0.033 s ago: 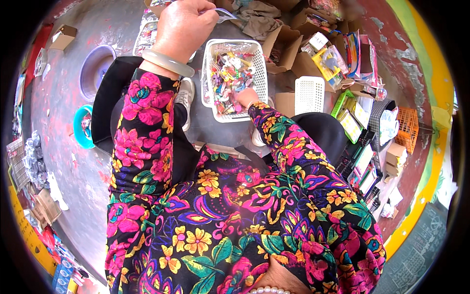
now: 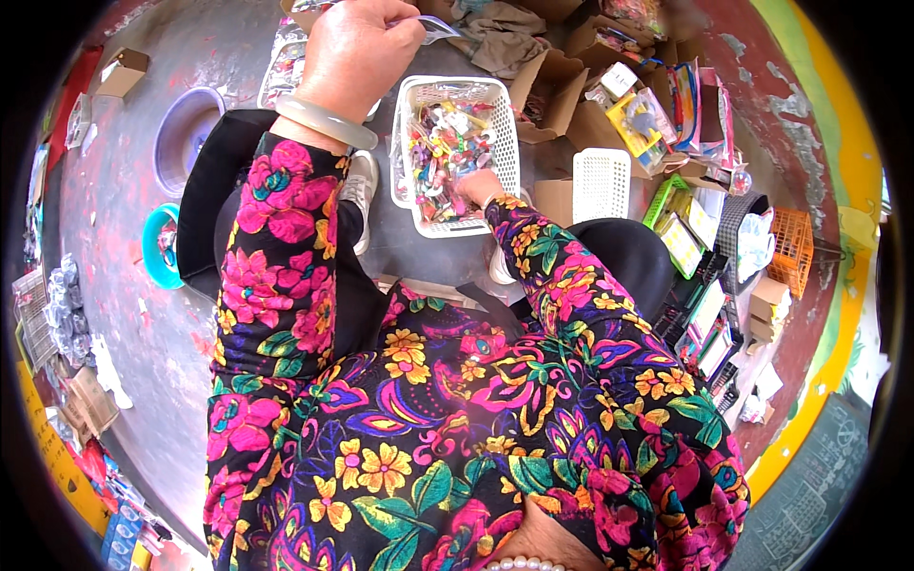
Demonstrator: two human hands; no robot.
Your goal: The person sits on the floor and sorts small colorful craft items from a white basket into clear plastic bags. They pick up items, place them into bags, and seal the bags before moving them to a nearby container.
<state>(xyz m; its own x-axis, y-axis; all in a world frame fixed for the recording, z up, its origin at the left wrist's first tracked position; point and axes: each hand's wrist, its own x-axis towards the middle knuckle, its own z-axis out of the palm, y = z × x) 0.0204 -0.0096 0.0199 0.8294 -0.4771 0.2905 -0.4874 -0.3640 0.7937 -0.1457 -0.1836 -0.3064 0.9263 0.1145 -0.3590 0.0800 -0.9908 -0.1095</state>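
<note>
Raised at the top of the view, my left hand (image 2: pixel 357 48) is closed on a clear plastic piece (image 2: pixel 436 29), which looks like part of a bag; the rest of it is out of view. A pale bangle (image 2: pixel 324 124) circles that wrist. My right hand (image 2: pixel 478 187) reaches into a white perforated plastic basket (image 2: pixel 508 152), at its near right side. Its fingers are hidden among many small colourful trinkets (image 2: pixel 452 143), too small to name singly. The basket appears stacked on another white one.
An empty-looking white basket (image 2: pixel 602 186) stands to the right, by open cardboard boxes (image 2: pixel 545 95). Further right are a green basket (image 2: pixel 674 224) and an orange crate (image 2: pixel 792 249). On the left floor sit a purple basin (image 2: pixel 188 143) and a turquoise tub (image 2: pixel 162 247).
My right hand has shifted very slightly among the trinkets, and a few of them have moved. My left hand stays in the same place.
</note>
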